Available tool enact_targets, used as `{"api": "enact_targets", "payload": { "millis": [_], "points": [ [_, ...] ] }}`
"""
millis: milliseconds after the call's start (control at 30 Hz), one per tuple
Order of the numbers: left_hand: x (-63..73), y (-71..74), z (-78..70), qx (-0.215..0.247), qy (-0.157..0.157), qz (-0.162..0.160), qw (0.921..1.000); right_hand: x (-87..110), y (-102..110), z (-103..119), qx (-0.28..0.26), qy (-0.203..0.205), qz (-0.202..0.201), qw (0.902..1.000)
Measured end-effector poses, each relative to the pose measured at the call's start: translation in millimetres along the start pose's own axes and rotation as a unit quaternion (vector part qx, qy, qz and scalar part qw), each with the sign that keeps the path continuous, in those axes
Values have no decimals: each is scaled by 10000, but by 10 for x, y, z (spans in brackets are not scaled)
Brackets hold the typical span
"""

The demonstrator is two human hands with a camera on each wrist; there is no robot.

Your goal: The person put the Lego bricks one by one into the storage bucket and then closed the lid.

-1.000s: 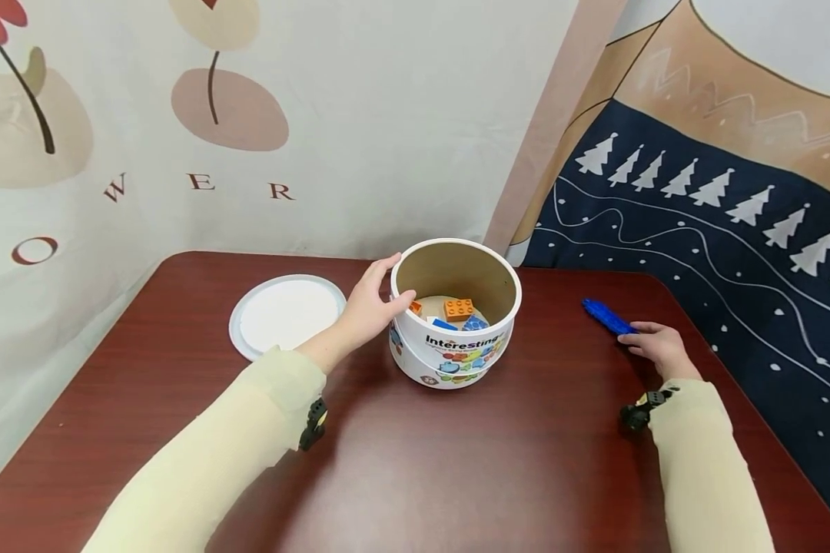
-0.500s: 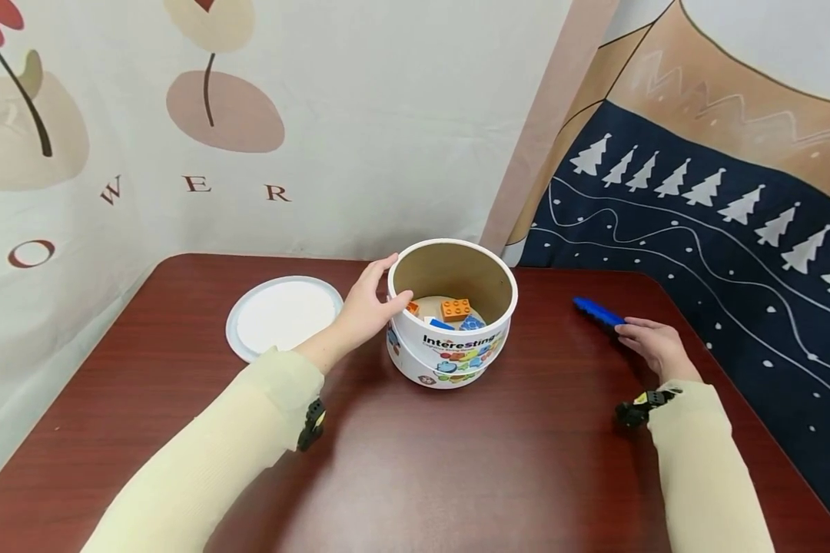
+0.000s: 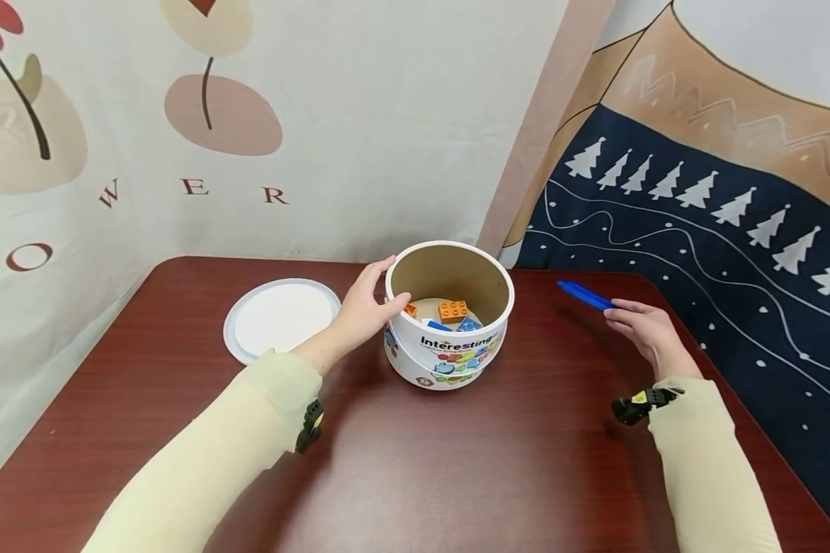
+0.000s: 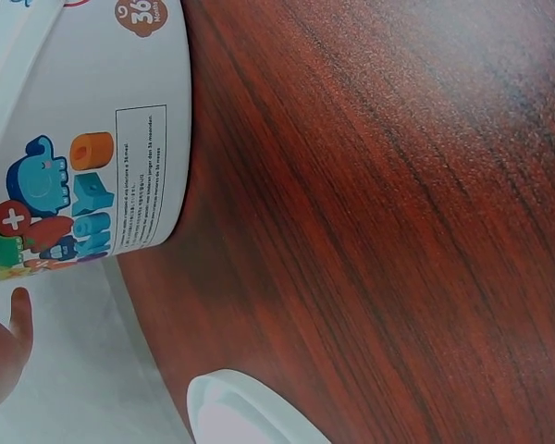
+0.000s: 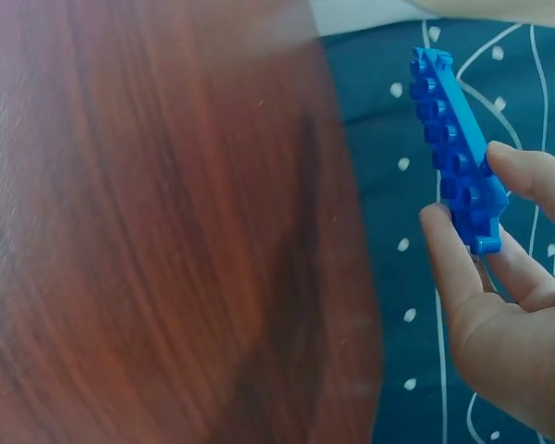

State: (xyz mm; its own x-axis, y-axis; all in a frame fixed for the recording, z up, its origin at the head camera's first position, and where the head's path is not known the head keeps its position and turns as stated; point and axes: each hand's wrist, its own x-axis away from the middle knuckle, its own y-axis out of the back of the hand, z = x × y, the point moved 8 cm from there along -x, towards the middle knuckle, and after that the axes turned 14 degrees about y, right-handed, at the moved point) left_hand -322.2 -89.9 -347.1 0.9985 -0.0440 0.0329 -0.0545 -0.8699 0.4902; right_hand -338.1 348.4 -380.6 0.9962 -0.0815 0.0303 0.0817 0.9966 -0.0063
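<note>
A white toy bucket (image 3: 449,361) printed with colourful shapes stands upright on the table. My left hand (image 3: 363,311) grips its left side at the rim, thumb toward the front and fingers toward the back. In the left wrist view only part of that hand (image 4: 2,347) shows, beside the bucket wall (image 4: 83,102). My right hand (image 3: 646,330) pinches one end of a long blue building brick (image 3: 584,295) above the table. The right wrist view shows the studded blue brick (image 5: 455,148) between thumb and fingers of the right hand (image 5: 509,324).
Inside the bucket lie an orange brick (image 3: 453,311), a blue patterned piece (image 3: 469,324) and other pieces, partly hidden by the wall. A round white lid (image 3: 283,315) lies left of the bucket. The dark red-brown table (image 3: 470,476) meets printed cloth at the back and right.
My right hand has lifted the blue brick off the table and moved it slightly left and up. The left hand stays at the bucket.
</note>
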Motion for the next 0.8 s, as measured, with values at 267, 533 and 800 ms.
{"api": "enact_targets", "payload": {
  "millis": [267,533,800],
  "points": [
    [10,0,4,-11,63,52,10000,6,-163,167,39,145,143,9998],
    [8,-15,4,-34,30,29,10000,23,-341,341,206,321,365,9986],
    [-2,-11,20,3,15,23,10000,73,-592,575,333,588,678,9954]
  ]
}}
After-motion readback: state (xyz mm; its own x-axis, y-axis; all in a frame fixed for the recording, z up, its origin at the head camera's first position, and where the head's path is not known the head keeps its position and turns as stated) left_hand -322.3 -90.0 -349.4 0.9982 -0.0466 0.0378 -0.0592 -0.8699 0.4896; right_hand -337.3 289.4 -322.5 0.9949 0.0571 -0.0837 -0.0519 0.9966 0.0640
